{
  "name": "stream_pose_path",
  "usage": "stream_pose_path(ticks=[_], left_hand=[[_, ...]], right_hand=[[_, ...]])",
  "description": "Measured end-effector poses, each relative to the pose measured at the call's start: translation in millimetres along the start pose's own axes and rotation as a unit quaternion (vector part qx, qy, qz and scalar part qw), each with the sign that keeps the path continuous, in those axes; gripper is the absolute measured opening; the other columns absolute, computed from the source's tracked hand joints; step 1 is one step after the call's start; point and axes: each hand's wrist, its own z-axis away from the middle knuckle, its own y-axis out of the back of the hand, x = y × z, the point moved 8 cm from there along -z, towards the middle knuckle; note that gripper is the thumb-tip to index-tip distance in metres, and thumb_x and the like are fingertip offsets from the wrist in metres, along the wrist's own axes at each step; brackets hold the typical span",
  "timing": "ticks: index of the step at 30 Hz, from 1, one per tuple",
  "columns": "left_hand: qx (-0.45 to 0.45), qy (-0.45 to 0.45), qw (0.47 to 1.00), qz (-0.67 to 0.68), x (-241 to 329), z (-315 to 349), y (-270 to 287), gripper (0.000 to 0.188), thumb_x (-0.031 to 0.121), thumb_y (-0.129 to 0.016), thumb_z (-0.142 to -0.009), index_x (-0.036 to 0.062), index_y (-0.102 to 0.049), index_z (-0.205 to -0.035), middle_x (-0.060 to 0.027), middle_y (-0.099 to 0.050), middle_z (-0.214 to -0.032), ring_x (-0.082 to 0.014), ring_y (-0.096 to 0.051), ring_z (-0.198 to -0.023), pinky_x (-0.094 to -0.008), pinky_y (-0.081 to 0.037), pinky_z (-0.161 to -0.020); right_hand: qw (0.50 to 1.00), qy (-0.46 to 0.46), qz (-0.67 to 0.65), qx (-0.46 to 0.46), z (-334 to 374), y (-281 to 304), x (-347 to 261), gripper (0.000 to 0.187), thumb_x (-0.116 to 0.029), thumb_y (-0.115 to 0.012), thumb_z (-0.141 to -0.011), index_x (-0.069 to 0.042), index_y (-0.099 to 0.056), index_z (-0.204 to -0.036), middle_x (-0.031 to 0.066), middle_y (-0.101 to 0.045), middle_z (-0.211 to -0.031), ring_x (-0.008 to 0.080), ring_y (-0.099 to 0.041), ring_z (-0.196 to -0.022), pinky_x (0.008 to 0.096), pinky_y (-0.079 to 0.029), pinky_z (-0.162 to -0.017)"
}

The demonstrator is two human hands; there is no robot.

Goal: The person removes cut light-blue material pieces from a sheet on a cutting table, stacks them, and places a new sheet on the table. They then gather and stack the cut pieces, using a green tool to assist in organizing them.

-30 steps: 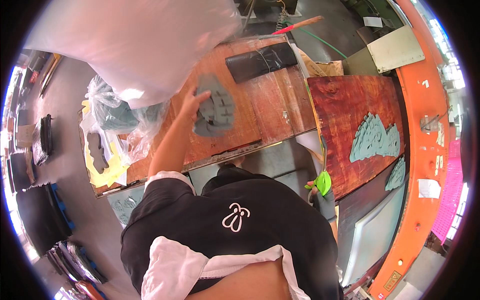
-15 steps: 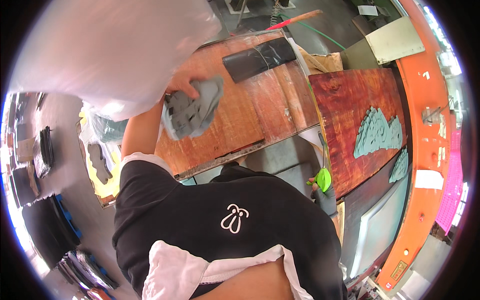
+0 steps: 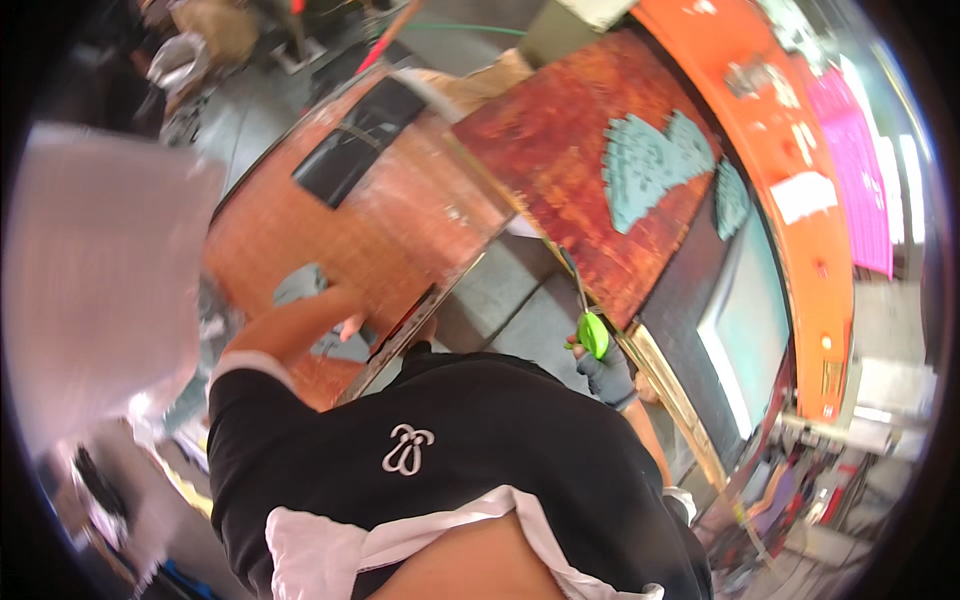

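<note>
From where I watch, the view has swung round, and the flat blue-grey cut sheet material (image 3: 298, 284), half a second ago lifted in my left hand (image 3: 342, 305), is now low at the scuffed orange-brown wooden table (image 3: 400, 255), toward its near edge. I judge the work has come down to table level, though I cannot tell whether the material rests there or hangs just above. It shows as patches on both sides of my left forearm; one bent fingertip is visible, but blur hides whether the fingers pinch anything.

My right hand (image 3: 605, 376), in a dark grey fingerless glove, is unchanged right of the table, fingers curled around a bright green plastic-handled tool (image 3: 594, 336). The large translucent plastic bag (image 3: 105, 280) stands left of the table.
</note>
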Motion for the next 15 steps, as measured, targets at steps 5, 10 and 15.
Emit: stream_pose_path(ticks=[5,10,15], left_hand=[[0.243,0.088,0.963,-0.075,25,67,30,0.059,0.026,-0.078,-0.064,0.0093,-0.059,-0.117,-0.0156,-0.051,-0.126,-0.0327,-0.049,-0.115,-0.0408,-0.041,-0.092],[0.35,-0.412,0.787,0.297,94,146,156,0.046,0.017,-0.069,-0.074,0.0029,-0.052,-0.114,-0.0163,-0.052,-0.121,-0.0246,-0.052,-0.109,-0.0331,-0.043,-0.085],[0.412,-0.361,0.519,0.657,93,185,337,0.085,0.042,-0.069,-0.077,0.0009,-0.026,-0.137,-0.0164,-0.038,-0.135,-0.0304,-0.038,-0.124,-0.0457,-0.032,-0.1]], right_hand=[[0.996,-0.011,-0.057,0.073,11,29,1,0.027,-0.016,-0.061,-0.087,-0.005,-0.054,-0.11,0.0013,-0.061,-0.095,0.0056,-0.052,-0.076,0.022,-0.045,-0.066],[0.976,-0.005,-0.142,0.165,22,77,4,0.025,-0.023,-0.056,-0.09,-0.004,-0.057,-0.105,0.0018,-0.061,-0.08,0.0071,-0.051,-0.059,0.0231,-0.043,-0.055],[0.947,0.026,-0.232,0.219,14,132,15,0.033,-0.03,-0.051,-0.092,0.0,-0.054,-0.105,0.0067,-0.059,-0.07,0.0117,-0.052,-0.053,0.0281,-0.048,-0.054]])
